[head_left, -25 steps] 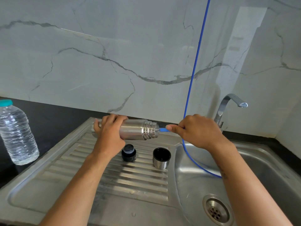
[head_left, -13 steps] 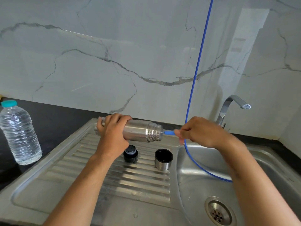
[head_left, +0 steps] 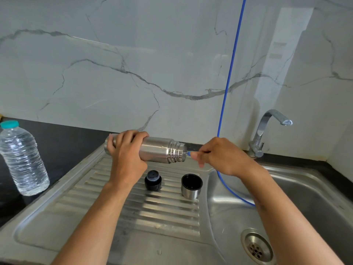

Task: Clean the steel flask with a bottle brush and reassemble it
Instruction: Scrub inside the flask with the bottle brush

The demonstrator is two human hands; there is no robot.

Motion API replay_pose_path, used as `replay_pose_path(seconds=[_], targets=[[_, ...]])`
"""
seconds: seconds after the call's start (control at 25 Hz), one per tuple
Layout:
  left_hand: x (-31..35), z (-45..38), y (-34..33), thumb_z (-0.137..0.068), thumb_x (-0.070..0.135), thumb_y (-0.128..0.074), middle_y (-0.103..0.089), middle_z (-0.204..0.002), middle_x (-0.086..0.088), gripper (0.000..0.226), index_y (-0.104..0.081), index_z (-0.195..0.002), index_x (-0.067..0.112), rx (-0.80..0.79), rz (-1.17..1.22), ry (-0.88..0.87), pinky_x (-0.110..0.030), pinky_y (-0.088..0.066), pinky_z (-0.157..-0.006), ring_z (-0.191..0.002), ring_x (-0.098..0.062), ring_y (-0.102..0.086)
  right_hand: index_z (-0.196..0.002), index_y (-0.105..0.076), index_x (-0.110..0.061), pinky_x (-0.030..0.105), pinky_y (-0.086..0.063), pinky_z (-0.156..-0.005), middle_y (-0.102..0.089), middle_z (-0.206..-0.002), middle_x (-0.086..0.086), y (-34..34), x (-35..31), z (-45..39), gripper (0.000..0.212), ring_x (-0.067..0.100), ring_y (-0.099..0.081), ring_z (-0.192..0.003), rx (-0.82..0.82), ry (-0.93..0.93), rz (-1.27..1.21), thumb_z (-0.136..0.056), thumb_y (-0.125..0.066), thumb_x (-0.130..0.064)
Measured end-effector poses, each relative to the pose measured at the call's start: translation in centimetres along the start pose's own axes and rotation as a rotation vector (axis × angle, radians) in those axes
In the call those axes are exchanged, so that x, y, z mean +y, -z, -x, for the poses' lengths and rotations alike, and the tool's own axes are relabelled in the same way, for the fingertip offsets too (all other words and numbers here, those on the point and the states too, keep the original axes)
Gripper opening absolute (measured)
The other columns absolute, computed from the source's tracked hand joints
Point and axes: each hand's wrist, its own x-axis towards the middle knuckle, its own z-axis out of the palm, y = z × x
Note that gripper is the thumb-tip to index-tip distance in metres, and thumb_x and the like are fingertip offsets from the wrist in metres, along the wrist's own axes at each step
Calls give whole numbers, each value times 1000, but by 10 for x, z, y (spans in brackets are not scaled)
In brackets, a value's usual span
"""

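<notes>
My left hand [head_left: 127, 157] grips the body of the steel flask [head_left: 158, 150], held level above the draining board with its threaded mouth pointing right. My right hand [head_left: 221, 156] pinches the blue handle of the bottle brush [head_left: 188, 153] right at the flask's mouth; the brush head is hidden inside the flask. The black stopper [head_left: 152, 180] and the steel cup lid [head_left: 191, 186], open side up, stand on the draining board below the flask.
A ribbed steel draining board [head_left: 149, 213] joins a sink basin [head_left: 235, 217] with a drain [head_left: 257, 247] at the right. A tap [head_left: 267, 129] stands behind it. A blue hose [head_left: 228, 83] hangs into the basin. A water bottle [head_left: 22, 159] stands on the black counter, left.
My right hand has pushed the brush handle leftward, deeper into the flask; less blue handle shows than half a second ago. The flask stays in my left hand.
</notes>
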Motion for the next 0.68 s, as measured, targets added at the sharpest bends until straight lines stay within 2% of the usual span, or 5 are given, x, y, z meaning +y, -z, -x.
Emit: replay_pose_path(seconds=[0.12, 0.32, 0.4, 0.56, 0.68], targets=[[-2, -2, 2, -49, -9, -77, -61, -116, 3, 77, -68, -118, 23, -15, -38, -43, -62, -23, -113, -116, -26, -54, -66, -72, -18, 26, -30, -52, -44, -53, -4, -1, -4, 0, 52, 16, -39, -51, -173, -152, -172, -97, -58, -57], [2, 0, -3, -55, -9, -76, -60, -119, 1, 79, -64, -125, 24, -123, 46, 140, -58, -26, -110, -117, -28, -51, -72, -66, -22, 30, -31, -58, -58, -65, -3, -16, -14, -2, 35, 27, -59, -60, 577, 258, 746, -94, -66, -50], [-2, 0, -3, -53, -10, -77, -60, -118, 2, 79, -65, -123, 24, -97, 28, 107, -60, -24, -113, -117, -26, -51, -77, -67, -21, 30, -34, -57, -52, -64, -3, -17, -19, 0, 40, 26, -54, -60, 449, 181, 552, -101, -54, -50], [-2, 0, -2, -47, -8, -81, -61, -117, 4, 80, -66, -119, 24, -90, 17, -29, -61, -25, -113, -118, -23, -52, -65, -65, -18, 22, -36, -50, -47, -51, -7, -3, -11, 0, 50, 10, -42, -44, -137, -179, -172, -101, -53, -51], [1, 0, -4, -50, -9, -81, -60, -118, 4, 80, -66, -121, 24, -105, 31, 49, -62, -23, -115, -117, -24, -51, -85, -65, -28, 31, -37, -64, -57, -71, -6, -7, -8, 0, 41, 17, -52, -66, 102, 54, 377, -97, -51, -64]])
